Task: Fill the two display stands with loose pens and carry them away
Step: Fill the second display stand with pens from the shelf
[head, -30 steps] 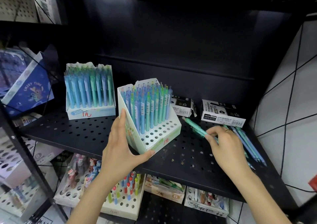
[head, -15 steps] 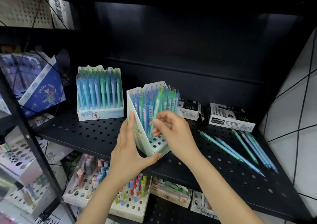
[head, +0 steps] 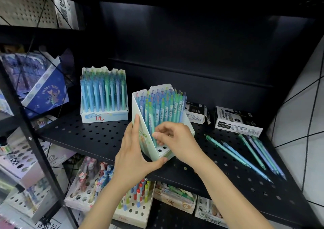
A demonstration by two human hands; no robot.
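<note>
On the black perforated shelf (head: 98,137) we steady the near stand (head: 138,123) with our left hand (head: 135,158): the fingers lie straight up its left wall and the thumb presses flat along its lower front corner. Our right hand (head: 175,141) reaches into the front of that stand with fingers curled, pinching a teal pen (head: 152,121) low on its barrel among the upright pens, above the open holes in the white base. This stand is tilted, its back leaning away from us, and is packed with blue, teal and green pens except for the front rows. Behind it to the left, the far stand (head: 105,118) sits square on the shelf, full of blue and green pens, with a red price mark on its front. Well to the right, several loose pens (head: 245,158) lie flat on the shelf, tips toward us. Beyond them rest two marker boxes (head: 236,123) against the back. Below the shelf we see more white stands (head: 131,209) with holes, some holding colourful pens.
</note>
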